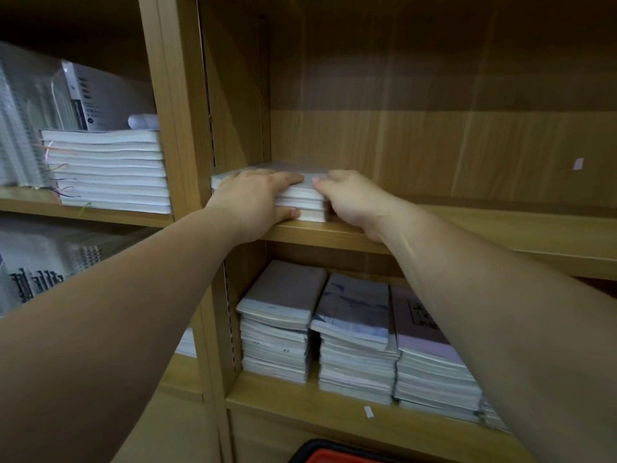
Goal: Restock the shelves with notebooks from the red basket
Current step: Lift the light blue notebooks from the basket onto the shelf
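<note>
Your left hand point(257, 198) covers much of the small notebook stack's point(307, 198) front edge, and your right hand point(350, 202) hides its right end. The red basket point(337, 454) is cut off by the bottom edge — only a sliver shows. The left-hand shelf items point(30, 121) are blurred (labels unreadable).

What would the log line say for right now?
left hand on notebooks | right hand on stack | shelf | basket below

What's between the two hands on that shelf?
In the head view, the small notebook stack lies between the left hand and right hand; both press against it.
</note>
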